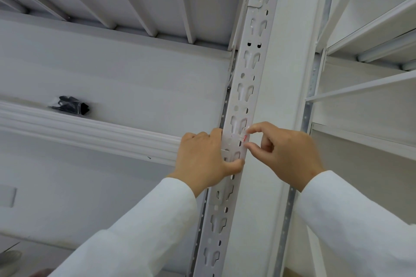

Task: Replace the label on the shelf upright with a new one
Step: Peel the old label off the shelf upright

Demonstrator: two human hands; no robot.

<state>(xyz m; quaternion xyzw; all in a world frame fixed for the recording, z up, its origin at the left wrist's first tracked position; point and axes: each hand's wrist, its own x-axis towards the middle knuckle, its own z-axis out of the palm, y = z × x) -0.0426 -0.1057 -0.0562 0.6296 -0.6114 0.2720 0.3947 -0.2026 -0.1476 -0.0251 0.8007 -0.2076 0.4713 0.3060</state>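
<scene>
Pinching a small label at the right edge of the shelf upright, the right hand has thumb and forefinger curled onto it, a bit of red showing between the tips. The left hand grips the upright from its left edge, fingers wrapped round the slotted face, thumb across the front just below the label. The label sits on the front face near the right edge, between two keyhole slots (whether it is the old one coming off or the new one going on, cannot tell). Judgement: if peeling, pull slow and low along the face from the lifted corner so it does not tear; if sticking, line it up square with the edge first, then press from one side across. Left hand should steady the upright. A black bundle lies on the shelf to the left, well apart.
</scene>
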